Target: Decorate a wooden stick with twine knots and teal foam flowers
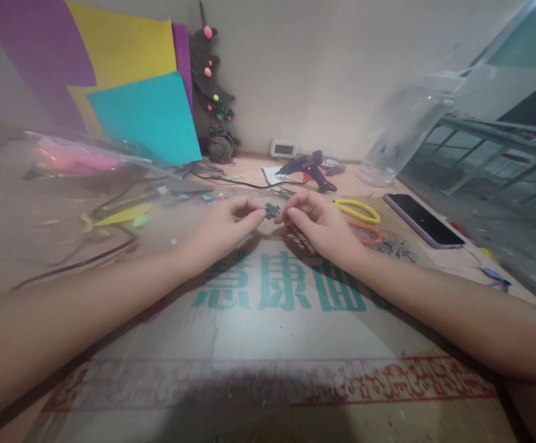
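from where i'm operating, i judge the step in hand to be close fingertip work on one tiny item. my left hand (231, 227) has its thumb and forefinger pinched on a small dark piece (271, 211), held up on the near side of the glue gun (311, 170), a little to its left. my right hand (318, 224) is curled just beside the piece, also nearer me than the glue gun, its thumb close to the forefinger; i can't tell whether it grips anything or touches the piece. the hands are over the printed sheet (268, 335) on the worktop (456, 261). nearer me and to the right of the glue gun lie a yellow loop (364, 212), an orange loop (370, 232) and some tangled grey strands (397, 246), with a phone (424, 221) farther right. as i read it, any move from here calls for a light, steady left pinch and small right fingertip motions, because the piece is barely larger than the fingertips and would be easy to drop or crush.
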Demonstrator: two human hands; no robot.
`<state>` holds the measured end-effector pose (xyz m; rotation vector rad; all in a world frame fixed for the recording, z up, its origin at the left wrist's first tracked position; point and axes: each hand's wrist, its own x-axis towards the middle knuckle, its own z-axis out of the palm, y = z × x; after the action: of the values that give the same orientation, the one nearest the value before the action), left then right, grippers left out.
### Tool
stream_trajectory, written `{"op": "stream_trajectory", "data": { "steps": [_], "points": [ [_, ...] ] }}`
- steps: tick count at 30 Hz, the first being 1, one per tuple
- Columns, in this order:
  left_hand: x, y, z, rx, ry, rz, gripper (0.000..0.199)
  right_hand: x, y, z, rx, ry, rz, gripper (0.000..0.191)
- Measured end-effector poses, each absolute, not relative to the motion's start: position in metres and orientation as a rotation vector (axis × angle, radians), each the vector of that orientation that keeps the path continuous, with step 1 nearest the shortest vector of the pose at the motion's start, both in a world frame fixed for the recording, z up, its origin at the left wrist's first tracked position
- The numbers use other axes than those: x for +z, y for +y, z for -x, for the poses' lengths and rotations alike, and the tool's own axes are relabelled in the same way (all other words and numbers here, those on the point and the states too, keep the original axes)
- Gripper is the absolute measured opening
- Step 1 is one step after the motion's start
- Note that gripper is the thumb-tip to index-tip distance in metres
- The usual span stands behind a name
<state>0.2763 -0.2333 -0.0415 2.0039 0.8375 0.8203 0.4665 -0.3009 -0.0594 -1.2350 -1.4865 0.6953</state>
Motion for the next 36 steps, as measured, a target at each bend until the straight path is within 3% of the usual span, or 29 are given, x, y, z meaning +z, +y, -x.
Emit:
{"op": "stream_trajectory", "data": {
  "steps": [12,17,21,27,29,32,36],
  "points": [
    [-0.041,-0.233,-0.276,0.808,0.848,-1.998,0.020,-0.056,-0.300,-0.468,0.701,-1.410,1.271,0.001],
    [-0.043,-0.233,-0.275,0.807,0.845,-1.999,0.019,-0.057,-0.297,-0.468,0.821,-1.309,1.248,0.021],
    [-0.044,-0.233,-0.275,0.804,0.839,-2.010,0.021,-0.055,-0.299,-0.467,0.786,-1.323,1.286,0.025],
    [-0.043,-0.233,-0.276,0.803,0.823,-1.982,0.020,-0.055,-0.304,-0.467,0.575,-1.562,1.320,0.022],
    [-0.043,-0.232,-0.276,0.795,0.804,-1.975,0.022,-0.056,-0.306,-0.466,0.432,-1.658,1.282,0.016],
    [-0.044,-0.230,-0.277,0.761,0.779,-1.965,0.025,-0.057,-0.309,-0.464,0.170,-1.779,1.237,0.021],
    [-0.047,-0.228,-0.277,0.688,0.736,-1.945,0.026,-0.056,-0.311,-0.463,0.020,-1.866,1.229,0.012]
  ]
}}
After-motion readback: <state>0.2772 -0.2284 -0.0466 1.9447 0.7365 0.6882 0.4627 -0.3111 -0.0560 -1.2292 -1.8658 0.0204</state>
